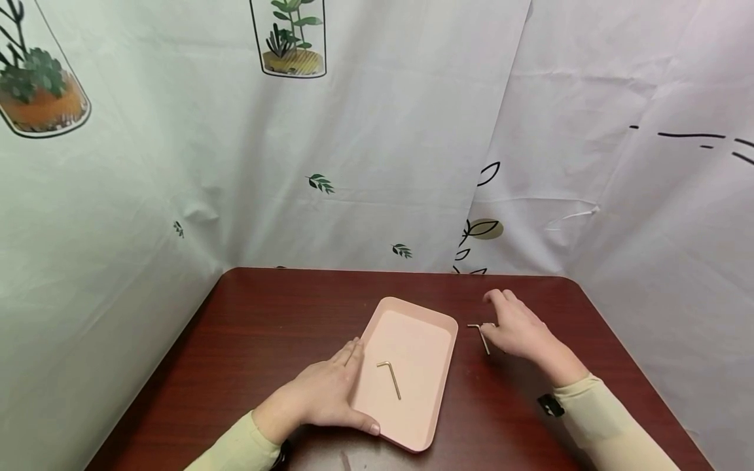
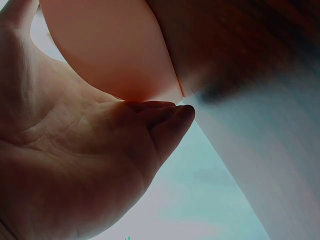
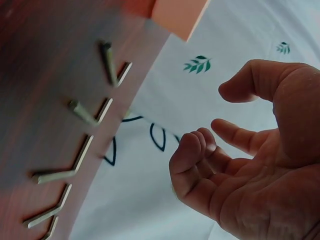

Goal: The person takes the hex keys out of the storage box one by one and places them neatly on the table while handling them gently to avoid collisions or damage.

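A pink tray [image 1: 421, 392] lies on the table with one L-shaped hex key [image 1: 393, 379] in it. Along the tray's left side my left hand [image 1: 330, 389] rests with straight fingers, its thumb at the near corner. The left wrist view shows the palm close against the tray wall [image 2: 115, 45]. To the right of the tray, my right hand [image 1: 518, 327] hovers above the table with loosely bent fingers and nothing in its grasp. Beside its thumb lies another hex key [image 1: 483, 340]. The right wrist view reveals several hex keys [image 3: 65, 172] in a row, mostly hidden by the hand in the head view.
The dark red-brown table [image 1: 259, 327] has rounded far corners. White curtains [image 1: 377, 131] printed with plants and leaves hang behind it and at both sides. A small black object [image 1: 550, 405] is at the right sleeve's cuff.
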`<state>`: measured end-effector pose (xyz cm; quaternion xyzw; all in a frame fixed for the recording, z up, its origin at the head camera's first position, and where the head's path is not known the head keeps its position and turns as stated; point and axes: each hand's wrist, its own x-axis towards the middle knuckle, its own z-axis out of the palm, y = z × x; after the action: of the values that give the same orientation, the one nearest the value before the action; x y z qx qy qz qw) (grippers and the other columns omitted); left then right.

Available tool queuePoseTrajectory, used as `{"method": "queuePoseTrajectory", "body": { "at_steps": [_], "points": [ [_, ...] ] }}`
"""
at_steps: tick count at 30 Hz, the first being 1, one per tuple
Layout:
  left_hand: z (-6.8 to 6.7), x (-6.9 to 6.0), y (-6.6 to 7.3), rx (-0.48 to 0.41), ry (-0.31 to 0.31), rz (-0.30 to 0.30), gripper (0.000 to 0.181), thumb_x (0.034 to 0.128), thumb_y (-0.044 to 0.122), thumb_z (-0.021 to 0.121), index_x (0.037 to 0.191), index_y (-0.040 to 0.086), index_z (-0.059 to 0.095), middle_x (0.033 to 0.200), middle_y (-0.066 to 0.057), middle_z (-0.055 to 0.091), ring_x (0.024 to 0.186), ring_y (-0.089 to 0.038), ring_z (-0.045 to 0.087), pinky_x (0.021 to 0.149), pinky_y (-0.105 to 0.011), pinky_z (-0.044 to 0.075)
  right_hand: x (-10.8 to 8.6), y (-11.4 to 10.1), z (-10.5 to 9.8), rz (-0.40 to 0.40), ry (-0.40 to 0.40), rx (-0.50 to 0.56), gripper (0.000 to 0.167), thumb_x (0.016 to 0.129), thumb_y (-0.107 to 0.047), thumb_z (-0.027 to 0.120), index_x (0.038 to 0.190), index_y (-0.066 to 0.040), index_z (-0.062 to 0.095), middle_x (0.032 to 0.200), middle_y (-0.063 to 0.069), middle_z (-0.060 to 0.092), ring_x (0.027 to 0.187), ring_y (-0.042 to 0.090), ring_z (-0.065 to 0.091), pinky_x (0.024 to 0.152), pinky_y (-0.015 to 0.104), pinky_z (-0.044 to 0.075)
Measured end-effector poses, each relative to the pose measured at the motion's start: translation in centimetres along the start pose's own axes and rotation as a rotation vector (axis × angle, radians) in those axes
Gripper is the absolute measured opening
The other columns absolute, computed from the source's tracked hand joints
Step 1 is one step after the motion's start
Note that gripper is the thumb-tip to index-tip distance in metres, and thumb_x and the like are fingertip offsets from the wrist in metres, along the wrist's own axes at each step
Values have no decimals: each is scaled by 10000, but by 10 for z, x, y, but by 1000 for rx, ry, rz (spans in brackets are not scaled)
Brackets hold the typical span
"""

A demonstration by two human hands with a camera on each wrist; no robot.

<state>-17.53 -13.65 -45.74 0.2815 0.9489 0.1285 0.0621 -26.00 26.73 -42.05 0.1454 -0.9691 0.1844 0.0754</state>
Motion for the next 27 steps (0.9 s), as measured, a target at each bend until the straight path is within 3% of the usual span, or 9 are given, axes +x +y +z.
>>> {"method": "queuePoseTrajectory", "body": {
  "at_steps": [10, 17, 27],
  "points": [
    [-1, 0, 0, -11, -6, -4, 1552, 718, 968, 765, 1716, -100, 241, 1775, -306, 284, 1639, -392, 357, 1134, -544, 532, 0, -22, 3, -96, 13, 13, 455, 852, -102, 757, 1281, -11, 633, 1084, 118, 613, 869, 240, 583, 790, 464, 525],
    [-1, -1, 1, -4, -1, -7, 1543, 720, 965, 766, 1710, -103, 259, 1769, -305, 299, 1635, -387, 368, 1120, -543, 541, 3, -31, 8, -80, 12, 7, 483, 821, -103, 714, 1292, -39, 630, 1186, 149, 646, 901, 258, 607, 751, 463, 530],
    [-2, -1, 1, 0, 0, 0, 1537, 727, 957, 768, 1708, -110, 258, 1764, -318, 299, 1633, -397, 367, 1130, -545, 535, 6, -42, 15, -150, 19, 17, 436, 838, -72, 740, 1258, -8, 643, 1016, 74, 583, 838, 211, 558, 761, 432, 513]
  ]
}}
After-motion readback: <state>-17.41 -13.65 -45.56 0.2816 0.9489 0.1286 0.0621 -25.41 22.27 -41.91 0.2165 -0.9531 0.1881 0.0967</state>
